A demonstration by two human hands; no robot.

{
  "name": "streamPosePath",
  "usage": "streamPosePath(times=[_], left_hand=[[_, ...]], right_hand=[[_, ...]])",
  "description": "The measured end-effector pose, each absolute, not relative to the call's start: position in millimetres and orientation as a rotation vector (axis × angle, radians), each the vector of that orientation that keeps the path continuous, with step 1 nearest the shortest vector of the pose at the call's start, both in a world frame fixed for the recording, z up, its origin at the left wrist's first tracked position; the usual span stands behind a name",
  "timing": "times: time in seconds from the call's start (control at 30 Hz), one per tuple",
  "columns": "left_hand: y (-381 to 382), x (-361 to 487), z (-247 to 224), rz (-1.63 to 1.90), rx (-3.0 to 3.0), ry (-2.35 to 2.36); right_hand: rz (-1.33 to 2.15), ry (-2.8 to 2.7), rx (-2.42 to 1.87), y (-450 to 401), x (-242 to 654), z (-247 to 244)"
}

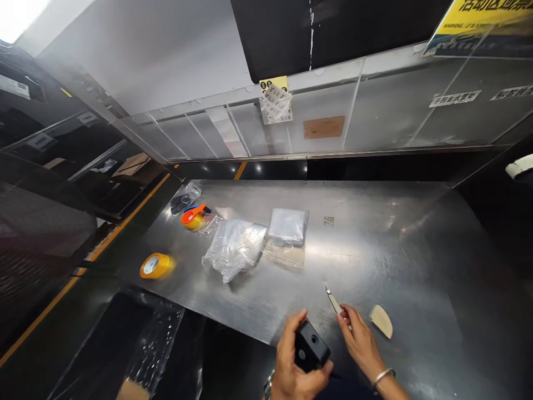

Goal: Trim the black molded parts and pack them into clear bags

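Observation:
My left hand [296, 361] grips a black box [312, 345] with a round hole in its face, just over the near edge of the steel table [375, 250]. My right hand [360, 341] pinches a small craft knife [333, 300] with a pale handle, its blade pointing up and to the left, close to the box. To the right of that hand, a curved cream-coloured piece [382, 321] lies on the steel, not touched by either hand.
Further up the table are a yellow tape roll [156, 265], an orange tape dispenser [194, 216], and several plastic-wrapped packs [235, 249]. A small bag with dark contents [185, 198] lies at the back left. Clear plastic sheeting [154, 339] hangs below the left edge. Transparent panels [250, 128] stand behind.

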State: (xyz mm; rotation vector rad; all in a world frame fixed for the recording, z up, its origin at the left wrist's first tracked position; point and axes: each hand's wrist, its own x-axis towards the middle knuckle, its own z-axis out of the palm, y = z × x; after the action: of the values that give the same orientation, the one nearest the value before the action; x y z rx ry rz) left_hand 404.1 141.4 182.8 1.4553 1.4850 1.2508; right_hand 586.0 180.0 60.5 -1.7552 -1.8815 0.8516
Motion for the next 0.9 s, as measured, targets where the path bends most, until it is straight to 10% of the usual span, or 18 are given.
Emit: streamPosePath(times=[0.43,0.9], left_hand=[[156.4,370.6,193.4,1.321,1.807,1.574],[172.9,343.3,199.8,1.370,1.883,1.657]], right_hand=[[0.855,-1.856,-2.064,214.1,575.2,12.6],[1.246,-1.895,-1.408,186.0,520.4,220.0]])
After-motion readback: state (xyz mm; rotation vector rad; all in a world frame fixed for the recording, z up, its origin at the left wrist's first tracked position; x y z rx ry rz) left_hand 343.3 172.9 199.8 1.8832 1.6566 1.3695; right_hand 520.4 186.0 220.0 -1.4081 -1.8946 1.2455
